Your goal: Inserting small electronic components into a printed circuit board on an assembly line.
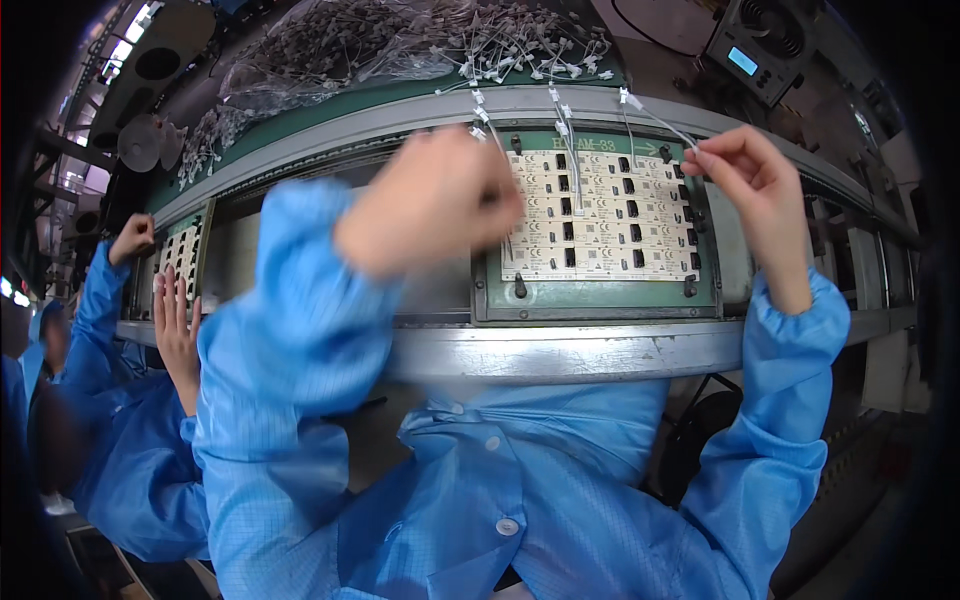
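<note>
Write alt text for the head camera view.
A person's right hand pinches a white cable beside a cream circuit-board panel in a green frame; the left hand, blurred, overlaps the panel's left side. Cables lie heaped behind; a co-worker's hand shows at left.

A pale circuit-board panel (603, 240) bearing columns of black components (569, 231) lies flat in a green fixture (600, 299); slim white leads (576, 180) cross its upper edge, another white cable (660, 121) slanting at upper right.

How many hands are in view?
4: the wearer's left hand, at the near panel's left edge; right hand, pinching a white cable at its upper right; far left, a curled hand and an open hand by another panel.
</note>
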Motion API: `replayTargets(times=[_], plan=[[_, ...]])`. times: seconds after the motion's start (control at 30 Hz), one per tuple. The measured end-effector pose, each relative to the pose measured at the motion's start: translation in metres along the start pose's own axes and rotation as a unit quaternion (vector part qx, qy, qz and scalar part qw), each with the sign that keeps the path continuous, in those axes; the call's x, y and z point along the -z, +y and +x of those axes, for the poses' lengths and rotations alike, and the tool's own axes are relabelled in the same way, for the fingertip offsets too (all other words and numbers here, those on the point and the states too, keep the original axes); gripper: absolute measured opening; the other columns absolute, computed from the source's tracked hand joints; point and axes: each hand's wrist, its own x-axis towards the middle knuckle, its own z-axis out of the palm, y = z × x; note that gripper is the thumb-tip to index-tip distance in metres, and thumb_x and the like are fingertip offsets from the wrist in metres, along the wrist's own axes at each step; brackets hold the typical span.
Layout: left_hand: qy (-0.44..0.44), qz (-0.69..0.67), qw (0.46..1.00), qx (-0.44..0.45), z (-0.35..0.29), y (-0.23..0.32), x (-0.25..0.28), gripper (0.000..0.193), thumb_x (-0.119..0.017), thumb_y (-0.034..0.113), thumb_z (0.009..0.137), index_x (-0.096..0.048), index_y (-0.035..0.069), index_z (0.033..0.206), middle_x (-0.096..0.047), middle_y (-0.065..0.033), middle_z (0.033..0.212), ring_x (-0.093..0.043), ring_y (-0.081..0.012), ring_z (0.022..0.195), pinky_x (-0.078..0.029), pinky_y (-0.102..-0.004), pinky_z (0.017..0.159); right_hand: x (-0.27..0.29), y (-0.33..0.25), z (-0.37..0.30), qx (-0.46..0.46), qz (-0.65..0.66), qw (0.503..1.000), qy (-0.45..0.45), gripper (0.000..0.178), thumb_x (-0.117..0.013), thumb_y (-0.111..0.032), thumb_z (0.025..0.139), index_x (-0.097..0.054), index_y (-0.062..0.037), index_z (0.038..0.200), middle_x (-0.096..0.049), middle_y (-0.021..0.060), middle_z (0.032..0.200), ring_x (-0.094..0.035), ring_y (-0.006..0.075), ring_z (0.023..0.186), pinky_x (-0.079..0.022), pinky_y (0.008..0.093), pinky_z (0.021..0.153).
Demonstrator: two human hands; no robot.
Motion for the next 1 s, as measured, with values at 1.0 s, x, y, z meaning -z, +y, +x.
replayTargets(times=[1.0], plan=[[0.241,0.081,0.96,0.121,0.136,-0.125,-0.061,0.018,-0.064,0.02,0.084,-0.074,0.015,0.099,-0.074,-0.0104,0.09,-0.071,-0.0318,0.086,-0.055,-0.0476,0.079,-0.047,0.026,-0.003,0.113,-0.342,0.933,-0.01,0.005,-0.073,-0.011,0.082,-0.07,-0.0069,0.084,-0.057,0.0002,0.076,-0.055,0.0154,0.073,-0.034,0.0322,0.08]])
